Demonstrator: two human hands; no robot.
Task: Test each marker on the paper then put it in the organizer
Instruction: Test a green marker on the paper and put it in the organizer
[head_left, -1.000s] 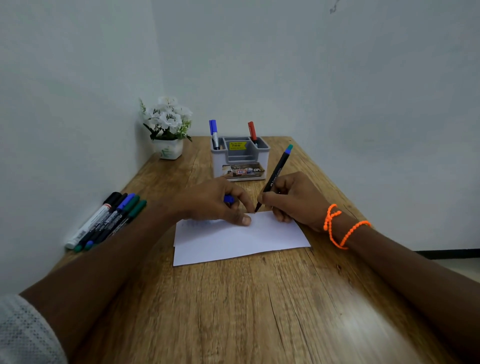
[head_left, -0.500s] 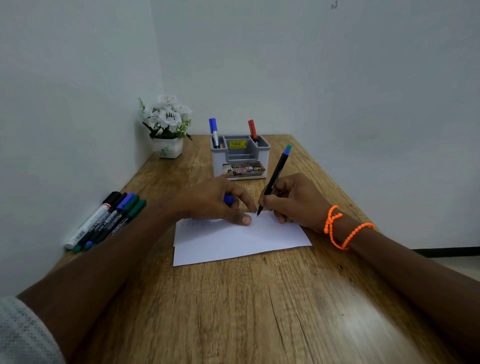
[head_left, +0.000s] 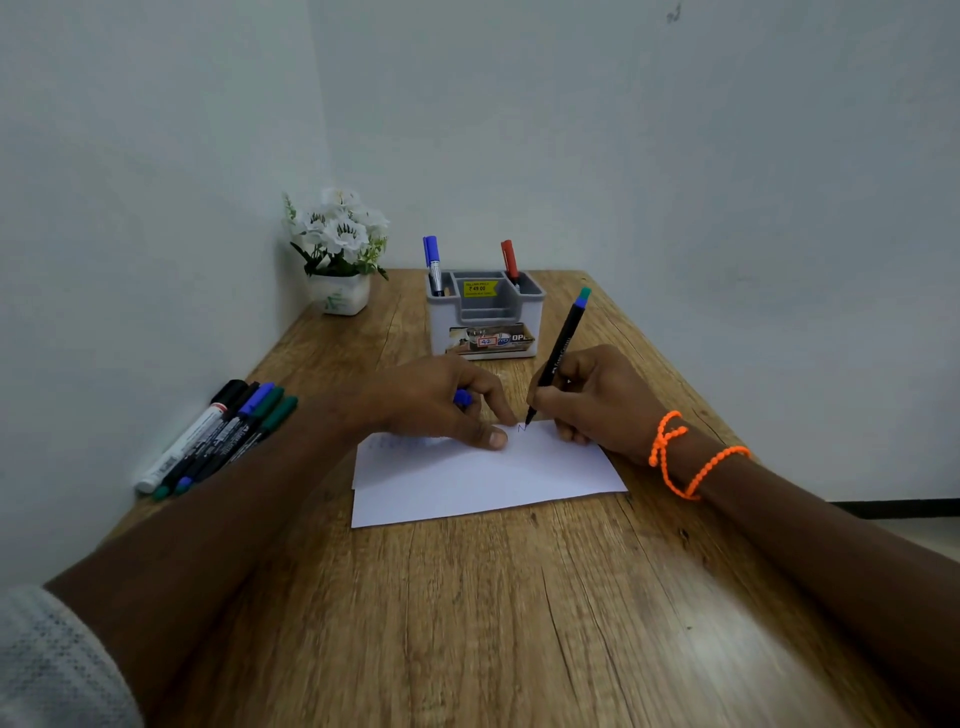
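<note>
On my feed, a row of spare markers lies at the far left edge of the table, side by side against the wall, caps pointing away from me. Further back in the corner stands a small white pot of white flowers.

Moving right, the left hand rests on the top edge of the paper, thumb flat on the sheet, its fingers curled around a small blue cap that peeks out between them. The paper lies flat near the middle of the table.

Behind the hands sits the grey organizer, a yellow price sticker on its inner wall. A blue marker stands upright in its left compartment and a red marker in its right one.

Just right of the left hand, the right hand pinches a black marker with a teal end in a writing grip. The marker tilts away to the right, its tip touching the top edge of the paper, where I can see a small mark beside the left thumb. An orange beaded bracelet loops around the right wrist.
</note>
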